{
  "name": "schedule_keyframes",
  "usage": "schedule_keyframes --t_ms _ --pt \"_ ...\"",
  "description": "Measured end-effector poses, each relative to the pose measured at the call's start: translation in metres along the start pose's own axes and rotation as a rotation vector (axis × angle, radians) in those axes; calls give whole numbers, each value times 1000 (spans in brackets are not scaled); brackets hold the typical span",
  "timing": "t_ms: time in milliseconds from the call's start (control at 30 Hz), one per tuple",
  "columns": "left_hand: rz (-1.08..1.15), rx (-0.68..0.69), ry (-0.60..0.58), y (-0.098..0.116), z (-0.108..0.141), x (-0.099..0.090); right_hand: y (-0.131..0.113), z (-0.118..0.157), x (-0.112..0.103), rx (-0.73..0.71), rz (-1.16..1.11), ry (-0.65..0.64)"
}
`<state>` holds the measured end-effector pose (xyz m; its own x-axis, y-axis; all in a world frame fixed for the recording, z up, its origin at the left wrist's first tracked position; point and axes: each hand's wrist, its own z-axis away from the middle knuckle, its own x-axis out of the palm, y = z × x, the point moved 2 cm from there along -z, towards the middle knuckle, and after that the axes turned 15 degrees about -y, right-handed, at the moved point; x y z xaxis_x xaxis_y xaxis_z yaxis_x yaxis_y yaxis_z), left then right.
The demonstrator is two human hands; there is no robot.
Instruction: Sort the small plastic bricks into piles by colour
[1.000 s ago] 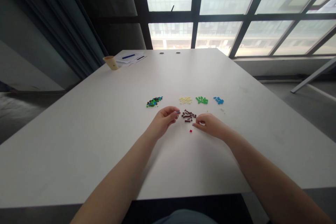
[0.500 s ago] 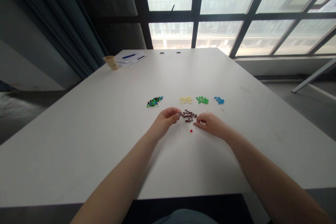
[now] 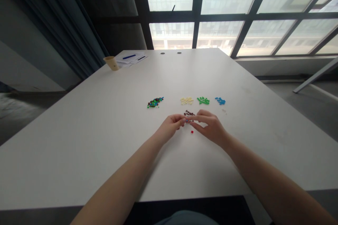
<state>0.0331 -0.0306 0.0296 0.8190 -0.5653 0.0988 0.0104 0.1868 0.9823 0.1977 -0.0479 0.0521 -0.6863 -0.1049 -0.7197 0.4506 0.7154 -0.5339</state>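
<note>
My left hand (image 3: 171, 126) pinches a small blue toy brick (image 3: 187, 120) with a reddish bit beside it, too small to make out clearly. From the other side my right hand (image 3: 211, 126) meets it, forefinger and thumb closed about the same little piece. Just behind the fingertips lies a pile of dark brown bricks (image 3: 189, 113), partly hidden by the hands. A single red brick (image 3: 192, 132) rests on the white table (image 3: 169, 168), nearer to me than the fingers.
Beyond my hands lie a mixed-colour heap (image 3: 155, 102), cream bricks (image 3: 187, 101), green bricks (image 3: 203, 100) and blue bricks (image 3: 220, 101). A paper cup (image 3: 112, 63) stands at the far left edge, beside papers (image 3: 126, 59) with a blue pen (image 3: 129, 57) on them.
My right hand has moved left from the brown pile to meet my left hand. The left hand has shifted slightly right and towards me with its blue brick.
</note>
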Motion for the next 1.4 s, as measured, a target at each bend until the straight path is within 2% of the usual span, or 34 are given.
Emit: schedule_keyframes --t_ms 300,500,700,867,933,1000,1100,1167,1200,1267,1333,1400 --pt "-50 -9 -38 -9 -2 0 5 1 7 -16 37 20" --pt "-56 -19 -23 -9 -3 1 8 2 8 -21 97 9" --pt "8 -25 -38 -9 -3 1 10 1 6 -1 130 -10" --pt "191 -81 -55 -7 2 4 7 -1 4 2 137 -64" --pt "232 -101 -81 -4 4 4 9 -1 -3 22 121 -69" --pt "240 -99 -61 -1 5 1 17 1 -19 88 119 -3" --pt "267 -69 83 2 5 -13 37 9 -53 299 209 195" --pt "300 -47 206 1 4 -25 52 16 -72 465 297 218" --pt "313 -39 262 1 3 -31 59 19 -77 540 323 151" --pt "324 -30 338 0 3 -41 70 23 -78 655 325 -100" --pt "323 -28 373 0 3 -46 73 26 -69 715 270 -395" --pt "323 -31 379 2 3 -48 71 28 -58 726 210 -610"
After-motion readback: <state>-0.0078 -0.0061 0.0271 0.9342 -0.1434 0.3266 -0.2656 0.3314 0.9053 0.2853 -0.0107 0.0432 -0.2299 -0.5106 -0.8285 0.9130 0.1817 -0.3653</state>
